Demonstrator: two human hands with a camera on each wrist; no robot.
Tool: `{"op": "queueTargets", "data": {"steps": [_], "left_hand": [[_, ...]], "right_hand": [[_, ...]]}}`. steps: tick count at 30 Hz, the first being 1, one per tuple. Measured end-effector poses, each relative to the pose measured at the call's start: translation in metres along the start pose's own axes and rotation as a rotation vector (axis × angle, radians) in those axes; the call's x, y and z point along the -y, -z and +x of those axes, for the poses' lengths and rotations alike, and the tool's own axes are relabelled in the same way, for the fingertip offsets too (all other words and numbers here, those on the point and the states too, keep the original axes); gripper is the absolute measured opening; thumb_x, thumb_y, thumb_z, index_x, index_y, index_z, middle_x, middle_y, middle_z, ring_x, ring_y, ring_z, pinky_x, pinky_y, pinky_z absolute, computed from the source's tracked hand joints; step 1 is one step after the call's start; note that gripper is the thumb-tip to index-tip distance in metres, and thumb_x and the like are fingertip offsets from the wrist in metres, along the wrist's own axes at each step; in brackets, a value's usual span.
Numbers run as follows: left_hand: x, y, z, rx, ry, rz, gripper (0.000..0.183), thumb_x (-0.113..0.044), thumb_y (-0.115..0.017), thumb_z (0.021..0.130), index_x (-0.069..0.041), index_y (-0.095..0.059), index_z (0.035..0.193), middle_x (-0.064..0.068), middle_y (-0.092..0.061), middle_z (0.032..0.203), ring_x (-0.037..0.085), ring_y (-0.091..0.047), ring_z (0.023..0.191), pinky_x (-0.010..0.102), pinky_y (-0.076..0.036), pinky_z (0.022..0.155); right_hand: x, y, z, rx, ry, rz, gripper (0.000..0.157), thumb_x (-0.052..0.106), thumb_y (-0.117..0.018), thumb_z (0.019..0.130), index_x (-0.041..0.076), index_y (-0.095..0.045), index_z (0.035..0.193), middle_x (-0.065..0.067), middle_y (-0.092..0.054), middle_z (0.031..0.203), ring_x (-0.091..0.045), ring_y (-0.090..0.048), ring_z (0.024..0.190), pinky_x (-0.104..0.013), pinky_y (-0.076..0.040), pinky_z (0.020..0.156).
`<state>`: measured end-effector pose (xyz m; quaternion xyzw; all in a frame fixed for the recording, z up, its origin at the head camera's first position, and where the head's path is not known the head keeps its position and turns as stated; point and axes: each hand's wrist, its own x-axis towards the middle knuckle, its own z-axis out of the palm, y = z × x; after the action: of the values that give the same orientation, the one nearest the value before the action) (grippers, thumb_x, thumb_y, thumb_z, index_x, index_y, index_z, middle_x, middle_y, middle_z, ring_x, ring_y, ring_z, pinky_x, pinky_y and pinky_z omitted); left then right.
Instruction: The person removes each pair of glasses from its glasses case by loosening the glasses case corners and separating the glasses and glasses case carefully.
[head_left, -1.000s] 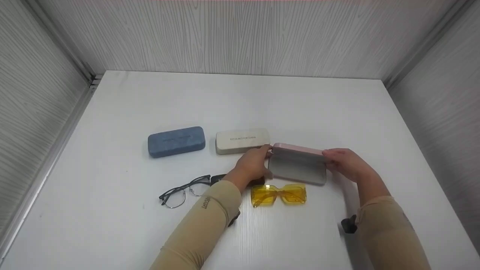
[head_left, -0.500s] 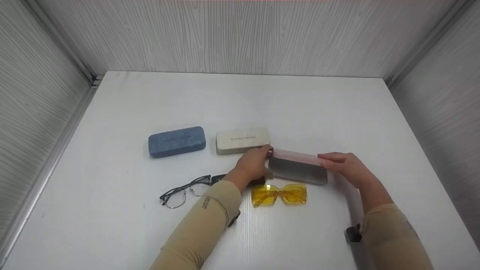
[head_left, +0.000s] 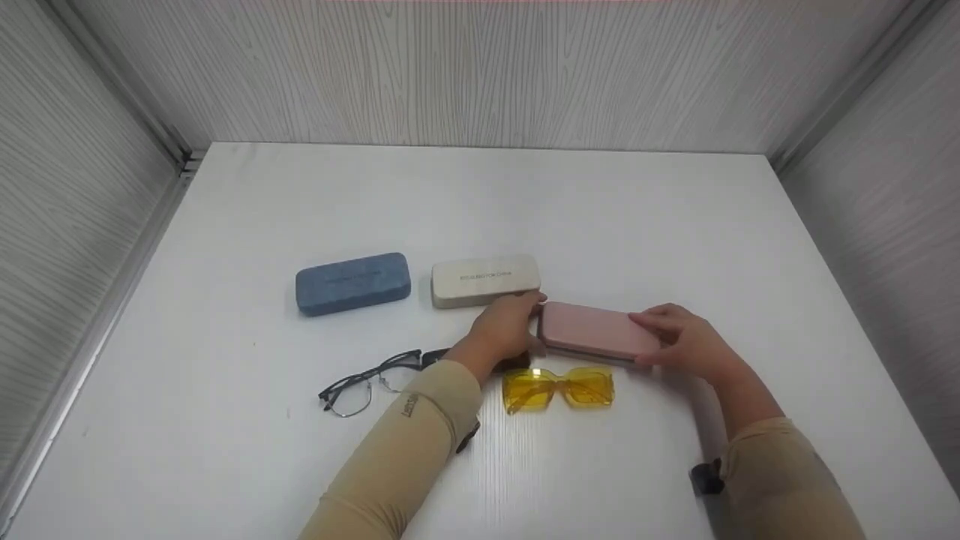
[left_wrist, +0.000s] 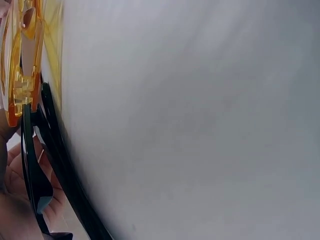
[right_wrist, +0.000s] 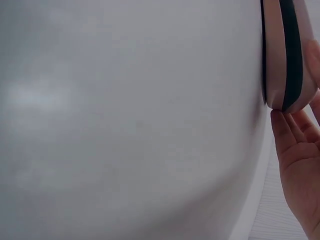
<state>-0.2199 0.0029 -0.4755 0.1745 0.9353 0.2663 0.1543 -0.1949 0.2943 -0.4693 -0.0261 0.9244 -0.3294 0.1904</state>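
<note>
A pink glasses case (head_left: 592, 330) lies on the white table with its lid down. In the right wrist view a dark band runs between the two halves of the case (right_wrist: 292, 55). My left hand (head_left: 501, 328) holds the case's left end between thumb and fingers. My right hand (head_left: 686, 346) grips the right end, some fingers over the lid and the thumb at the front edge. Just in front lie yellow-tinted glasses (head_left: 559, 390). Dark sunglasses (left_wrist: 55, 150) are partly hidden beneath my left wrist in the head view. The inside of the case is hidden.
Behind my left hand stands a cream glasses case (head_left: 486, 281). A blue glasses case (head_left: 352, 283) sits farther left. Black-rimmed clear glasses (head_left: 369, 382) lie left of my left forearm. Panelled walls (head_left: 480, 75) enclose the table at the back and sides.
The pink case's lid has swung down toward me, from raised to lowered. My right hand has followed it and shifted onto the lid's right end. My left hand has stayed in place.
</note>
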Motion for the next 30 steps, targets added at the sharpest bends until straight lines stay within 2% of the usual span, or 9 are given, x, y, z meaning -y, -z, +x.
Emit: {"op": "queueTargets", "data": {"steps": [4, 14, 18, 23, 25, 30], "left_hand": [[0.0007, -0.0013, 0.0003, -0.002, -0.016, 0.023, 0.074, -0.03, -0.08, 0.067, -0.017, -0.046, 0.131, 0.0, -0.055, 0.125, 0.017, -0.049, 0.116, 0.031, -0.038, 0.101], [0.0, 0.0009, -0.0004, 0.013, -0.018, 0.045, 0.07, -0.03, -0.079, 0.068, -0.017, -0.048, 0.13, 0.0, -0.056, 0.123, 0.018, -0.05, 0.113, 0.032, -0.038, 0.1], [0.0, 0.0016, -0.0003, 0.012, -0.014, 0.043, 0.07, -0.028, -0.078, 0.068, -0.017, -0.049, 0.13, 0.0, -0.056, 0.123, 0.017, -0.05, 0.113, 0.032, -0.038, 0.1], [-0.0008, 0.0016, 0.0003, 0.01, -0.018, 0.023, 0.07, -0.027, -0.079, 0.067, -0.017, -0.05, 0.13, 0.0, -0.057, 0.122, 0.018, -0.05, 0.113, 0.032, -0.038, 0.101], [-0.001, 0.0016, 0.0006, 0.004, -0.026, 0.021, 0.07, -0.027, -0.08, 0.066, -0.016, -0.051, 0.129, 0.001, -0.057, 0.121, 0.018, -0.051, 0.112, 0.032, -0.039, 0.1], [-0.0014, 0.0021, -0.0001, -0.005, -0.031, -0.001, 0.067, -0.027, -0.081, 0.066, -0.016, -0.053, 0.126, -0.001, -0.059, 0.118, 0.015, -0.052, 0.109, 0.03, -0.04, 0.098]], "right_hand": [[0.0007, -0.0019, 0.0004, 0.009, 0.013, -0.035, 0.078, 0.055, -0.077, 0.058, 0.035, -0.052, 0.128, 0.0, -0.044, 0.125, -0.025, -0.038, 0.117, -0.049, -0.035, 0.101], [-0.0041, -0.0079, -0.0005, 0.002, 0.071, -0.025, 0.075, 0.047, -0.078, 0.064, 0.033, -0.048, 0.131, 0.003, -0.042, 0.125, -0.023, -0.04, 0.118, -0.049, -0.031, 0.104], [-0.0037, -0.0076, 0.0001, 0.024, 0.081, -0.034, 0.083, 0.046, -0.079, 0.064, 0.031, -0.04, 0.136, 0.0, -0.039, 0.131, -0.025, -0.037, 0.122, -0.05, -0.03, 0.105], [-0.0018, -0.0045, -0.001, 0.062, 0.054, -0.067, 0.094, 0.039, -0.081, 0.064, 0.025, -0.028, 0.14, -0.006, -0.034, 0.134, -0.028, -0.033, 0.124, -0.052, -0.027, 0.106], [-0.001, -0.0037, -0.0015, 0.06, 0.048, -0.087, 0.093, 0.037, -0.081, 0.064, 0.02, -0.029, 0.139, -0.007, -0.035, 0.133, -0.029, -0.034, 0.122, -0.053, -0.027, 0.105], [-0.0008, -0.0033, -0.0024, 0.038, 0.099, -0.105, 0.078, 0.026, -0.081, 0.067, 0.011, -0.038, 0.131, -0.007, -0.041, 0.128, -0.028, -0.041, 0.118, -0.05, -0.034, 0.102]]}}
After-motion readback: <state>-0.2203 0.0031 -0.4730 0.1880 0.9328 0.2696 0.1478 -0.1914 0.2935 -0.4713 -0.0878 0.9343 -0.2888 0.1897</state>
